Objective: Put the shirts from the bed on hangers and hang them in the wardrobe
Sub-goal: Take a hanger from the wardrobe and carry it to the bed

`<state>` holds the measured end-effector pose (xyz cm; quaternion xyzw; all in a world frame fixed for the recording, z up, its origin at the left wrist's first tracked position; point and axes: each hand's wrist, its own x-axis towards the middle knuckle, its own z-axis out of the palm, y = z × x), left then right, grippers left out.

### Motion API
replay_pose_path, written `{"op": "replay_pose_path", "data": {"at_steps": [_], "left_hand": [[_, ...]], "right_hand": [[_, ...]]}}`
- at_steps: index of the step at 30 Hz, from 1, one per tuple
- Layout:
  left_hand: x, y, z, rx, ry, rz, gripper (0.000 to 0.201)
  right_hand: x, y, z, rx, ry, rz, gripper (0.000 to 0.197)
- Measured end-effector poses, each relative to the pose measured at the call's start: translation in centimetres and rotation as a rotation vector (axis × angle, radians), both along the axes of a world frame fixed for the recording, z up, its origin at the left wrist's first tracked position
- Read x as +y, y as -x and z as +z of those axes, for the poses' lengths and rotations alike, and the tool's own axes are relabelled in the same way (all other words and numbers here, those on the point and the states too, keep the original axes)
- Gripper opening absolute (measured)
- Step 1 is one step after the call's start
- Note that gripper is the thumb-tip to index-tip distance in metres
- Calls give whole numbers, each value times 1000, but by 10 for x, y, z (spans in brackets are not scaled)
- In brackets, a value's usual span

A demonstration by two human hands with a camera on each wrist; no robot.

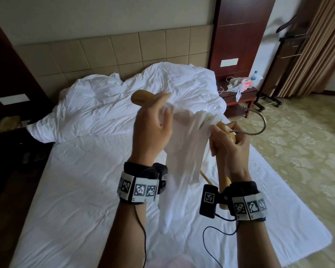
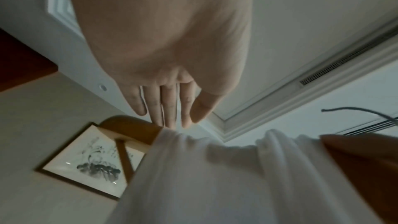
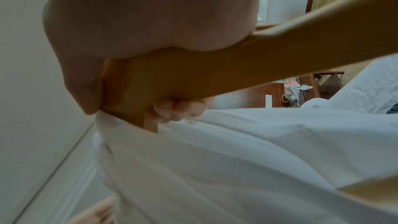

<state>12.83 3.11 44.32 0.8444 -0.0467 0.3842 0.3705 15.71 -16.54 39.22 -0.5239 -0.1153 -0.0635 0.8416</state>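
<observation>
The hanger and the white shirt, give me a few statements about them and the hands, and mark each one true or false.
1. The right hand grips the wooden hanger near its metal hook. True.
2. The white shirt lies flat on the bed. False: it is held up above the bed, bunched on the hanger.
3. The left hand is at the hanger's far end, on the shirt fabric. True.
4. The hanger is plastic and black. False: it is light brown wood.
5. A plastic bag sits on the bedside table. True.
</observation>
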Motion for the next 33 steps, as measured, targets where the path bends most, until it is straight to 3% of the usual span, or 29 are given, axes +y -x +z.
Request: {"op": "replay_pose_path", "data": {"at_steps": [5,9,12,15,22,26,28,31,33], "left_hand": [[1,2,-3,27,-198,149,20],[-27,12,4,134,-137,-113,22],[-33,17,11,187,-143,-202,24],[-25,19,14,213,-21,-301,21],[-30,27,24,171,24,-393,24],[-27,27,22,258,70,-451,31],[-21,26,20,285,61,-447,27],[-11,23,17,263,-114,-316,16],[-11,24,16,319,-246,-206,27]], "right_hand": [[-2,3,3,-10,10,5,42],[3,3,1,-13,65,8,34],[2,7,2,-5,68,27,38],[-1,11,4,-7,51,54,32],[-1,12,9,7,116,100,29],[-1,14,8,10,103,97,32],[-2,15,9,1,102,140,30],[-3,19,9,8,69,254,31],[-3,19,9,16,69,308,33]]}}
